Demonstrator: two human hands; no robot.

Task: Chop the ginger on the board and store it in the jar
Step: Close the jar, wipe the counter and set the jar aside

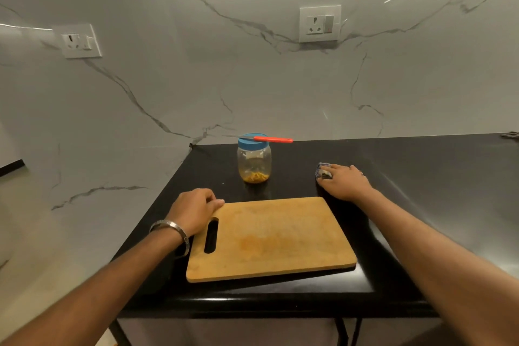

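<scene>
A wooden chopping board (275,236) lies on the black counter (421,177), with its right side lifted slightly off the surface. My left hand (193,209) grips the board's far left corner beside the handle slot. Behind the board stands a clear jar (254,163) with a blue lid, and chopped ginger lies in its bottom. A knife with a red handle (269,139) lies across the lid. My right hand (344,181) presses a small blue checked cloth (323,170) onto the counter to the right of the jar. No ginger shows on the board.
A marble wall rises behind and to the left of the counter, with two socket plates (320,23) (78,41). The counter's front edge (266,300) is just below the board. A dark object (509,135) sits at the far right back edge.
</scene>
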